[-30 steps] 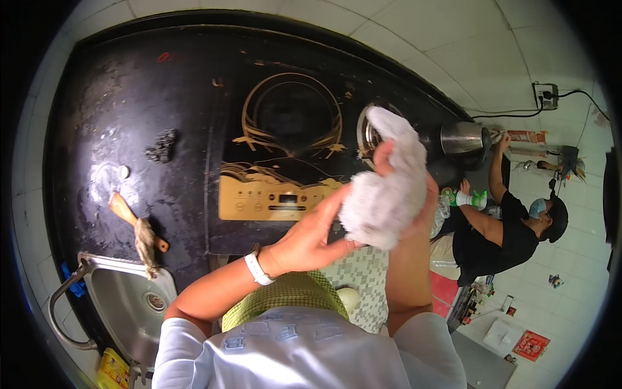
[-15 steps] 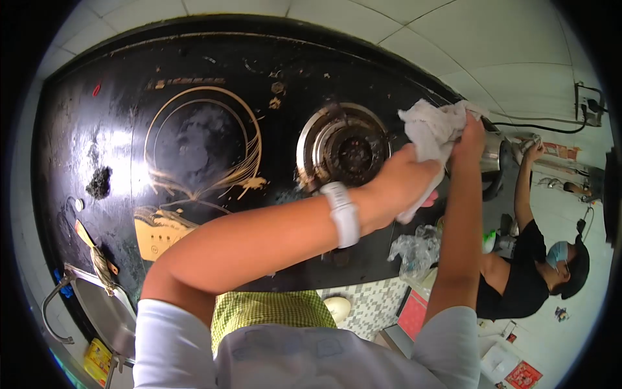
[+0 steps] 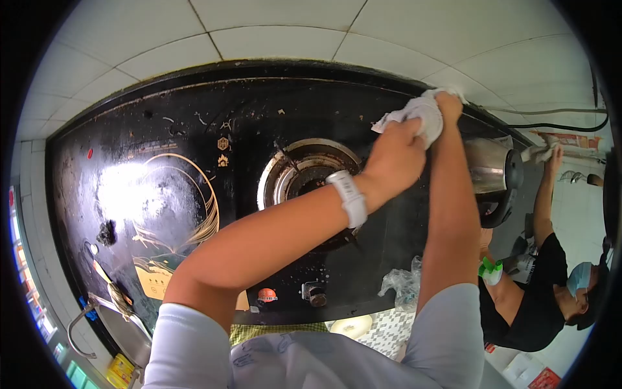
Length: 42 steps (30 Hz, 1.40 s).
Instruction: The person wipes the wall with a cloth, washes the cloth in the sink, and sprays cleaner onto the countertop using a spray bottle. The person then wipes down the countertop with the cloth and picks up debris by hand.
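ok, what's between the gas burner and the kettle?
Head view: the left hand and right forearm cross that stretch, over black counter. The cloth is nearer the wall.

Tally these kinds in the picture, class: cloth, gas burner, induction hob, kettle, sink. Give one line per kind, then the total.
Cloth: 2 (nearer cloth, farther cloth)
Gas burner: 1
Induction hob: 1
Kettle: 1
Sink: 1
Total: 6

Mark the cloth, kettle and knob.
Cloth [image 3: 427,118]: head view, on its bunched middle.
Kettle [image 3: 487,166]: head view, on its steel body.
Knob [image 3: 317,296]: head view, on its round grip.
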Motion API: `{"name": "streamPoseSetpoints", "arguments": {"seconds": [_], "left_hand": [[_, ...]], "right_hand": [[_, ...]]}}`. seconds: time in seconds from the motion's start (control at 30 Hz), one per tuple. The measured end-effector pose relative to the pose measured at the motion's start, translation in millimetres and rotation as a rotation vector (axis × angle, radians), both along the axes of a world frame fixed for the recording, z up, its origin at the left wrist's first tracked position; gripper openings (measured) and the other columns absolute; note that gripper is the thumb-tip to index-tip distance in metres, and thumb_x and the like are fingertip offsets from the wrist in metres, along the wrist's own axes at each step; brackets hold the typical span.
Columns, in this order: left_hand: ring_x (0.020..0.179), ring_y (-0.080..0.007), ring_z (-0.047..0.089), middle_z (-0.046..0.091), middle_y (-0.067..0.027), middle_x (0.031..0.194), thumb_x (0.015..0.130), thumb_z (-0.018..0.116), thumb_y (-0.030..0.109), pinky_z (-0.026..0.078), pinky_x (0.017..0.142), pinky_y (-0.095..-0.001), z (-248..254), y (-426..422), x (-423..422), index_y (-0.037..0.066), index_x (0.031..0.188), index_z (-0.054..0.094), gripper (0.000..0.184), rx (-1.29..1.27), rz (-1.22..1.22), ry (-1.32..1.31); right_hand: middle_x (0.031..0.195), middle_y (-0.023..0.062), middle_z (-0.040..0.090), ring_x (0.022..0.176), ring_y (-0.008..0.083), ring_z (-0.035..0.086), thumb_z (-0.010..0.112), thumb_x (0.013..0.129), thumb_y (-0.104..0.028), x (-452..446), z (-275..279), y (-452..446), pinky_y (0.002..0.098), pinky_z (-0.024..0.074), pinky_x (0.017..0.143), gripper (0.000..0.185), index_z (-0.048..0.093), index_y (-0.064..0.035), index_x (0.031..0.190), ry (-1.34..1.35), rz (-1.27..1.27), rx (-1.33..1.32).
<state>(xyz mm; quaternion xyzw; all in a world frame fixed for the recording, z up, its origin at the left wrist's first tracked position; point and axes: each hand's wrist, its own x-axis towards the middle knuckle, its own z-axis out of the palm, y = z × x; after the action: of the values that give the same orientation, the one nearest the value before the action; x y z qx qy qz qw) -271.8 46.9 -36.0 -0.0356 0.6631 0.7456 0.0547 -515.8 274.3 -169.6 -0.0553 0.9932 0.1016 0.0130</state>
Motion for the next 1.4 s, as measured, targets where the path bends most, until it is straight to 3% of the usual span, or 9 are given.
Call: {"name": "streamPoseSetpoints", "arguments": {"seconds": [0.03, 0.07, 0.17, 0.4, 0.57, 0.6, 0.83, 1.37, 1.4], "left_hand": [[0.061, -0.0120, 0.049, 0.053, -0.0067, 0.078, 0.090, 0.045, 0.011, 0.042, 0.055, -0.0261, -4, -8, 2, -0.003, 0.099, 0.056, 0.019, -0.020, 0.044, 0.074], [0.080, -0.0448, 0.049, 0.052, -0.0298, 0.085, 0.082, 0.047, 0.007, 0.041, 0.075, -0.0427, -1, -18, 6, -0.003, 0.092, 0.054, 0.016, 0.132, 0.094, 0.127], [0.093, -0.0257, 0.047, 0.051, -0.0159, 0.093, 0.085, 0.051, 0.008, 0.039, 0.081, -0.0321, 9, -58, 28, 0.000, 0.103, 0.058, 0.021, 0.047, 0.072, -0.018], [0.107, -0.0138, 0.050, 0.053, -0.0072, 0.115, 0.091, 0.047, 0.010, 0.039, 0.091, -0.0253, 57, -119, 77, -0.003, 0.116, 0.053, 0.029, 0.450, 0.254, -0.217], [0.099, -0.0150, 0.057, 0.056, -0.0081, 0.113, 0.090, 0.047, 0.012, 0.047, 0.085, -0.0289, 38, -107, 78, 0.005, 0.114, 0.054, 0.026, -0.045, 0.285, 0.251], [0.102, -0.0160, 0.054, 0.054, -0.0073, 0.116, 0.091, 0.044, 0.014, 0.046, 0.086, -0.0292, 43, -97, 64, 0.005, 0.116, 0.050, 0.027, 0.607, 0.263, -0.317], [0.061, -0.0131, 0.050, 0.053, -0.0029, 0.075, 0.087, 0.049, 0.018, 0.041, 0.050, -0.0249, 30, -37, 30, 0.008, 0.091, 0.053, 0.012, 0.889, 0.240, -0.648], [0.077, -0.0228, 0.059, 0.060, -0.0119, 0.088, 0.089, 0.038, 0.013, 0.051, 0.069, -0.0339, 61, -286, 97, -0.003, 0.099, 0.052, 0.023, 1.147, 0.486, -0.261], [0.082, -0.0247, 0.059, 0.060, -0.0139, 0.092, 0.090, 0.037, 0.012, 0.051, 0.073, -0.0363, 64, -312, 111, -0.005, 0.102, 0.051, 0.025, 1.102, 0.477, -0.222]], "right_hand": [[0.085, 0.0189, 0.064, 0.078, 0.0370, 0.062, 0.053, 0.072, -0.030, 4, -23, -13, 0.0447, 0.0495, 0.068, 0.029, 0.068, -0.0054, 0.074, 0.133, -0.270, -0.354], [0.085, 0.0203, 0.063, 0.081, 0.0388, 0.061, 0.052, 0.071, -0.030, 27, -21, -41, 0.0439, 0.0487, 0.071, 0.030, 0.065, -0.0039, 0.077, 0.245, -0.155, -0.248], [0.084, 0.0257, 0.061, 0.081, 0.0430, 0.057, 0.052, 0.072, -0.019, 91, 34, -119, 0.0439, 0.0452, 0.072, 0.024, 0.059, 0.0016, 0.083, 0.129, -0.256, -1.128], [0.063, 0.0183, 0.058, 0.065, 0.0370, 0.060, 0.060, 0.069, -0.012, 159, 88, -235, 0.0442, 0.0489, 0.060, 0.017, 0.061, -0.0036, 0.054, 0.138, 0.486, -0.766], [0.090, 0.0205, 0.060, 0.083, 0.0346, 0.060, 0.051, 0.077, -0.015, 157, 88, -246, 0.0427, 0.0490, 0.072, 0.021, 0.061, -0.0007, 0.088, -0.038, 0.425, -0.564], [0.090, 0.0184, 0.060, 0.084, 0.0345, 0.059, 0.049, 0.079, -0.015, 143, 83, -214, 0.0433, 0.0488, 0.073, 0.023, 0.060, -0.0014, 0.094, 0.101, 0.478, -0.579], [0.084, 0.0206, 0.062, 0.080, 0.0404, 0.058, 0.050, 0.076, -0.024, 95, 66, -99, 0.0450, 0.0469, 0.071, 0.028, 0.063, -0.0091, 0.095, 0.241, 0.093, -0.475], [0.092, 0.0285, 0.061, 0.085, 0.0415, 0.060, 0.062, 0.065, -0.025, 113, 43, -343, 0.0437, 0.0467, 0.076, 0.040, 0.063, 0.0104, 0.084, 0.016, 0.241, -0.201], [0.090, 0.0283, 0.062, 0.086, 0.0407, 0.061, 0.061, 0.066, -0.022, 134, 49, -391, 0.0431, 0.0465, 0.079, 0.037, 0.064, 0.0093, 0.085, 0.065, -0.119, -0.648]]}}
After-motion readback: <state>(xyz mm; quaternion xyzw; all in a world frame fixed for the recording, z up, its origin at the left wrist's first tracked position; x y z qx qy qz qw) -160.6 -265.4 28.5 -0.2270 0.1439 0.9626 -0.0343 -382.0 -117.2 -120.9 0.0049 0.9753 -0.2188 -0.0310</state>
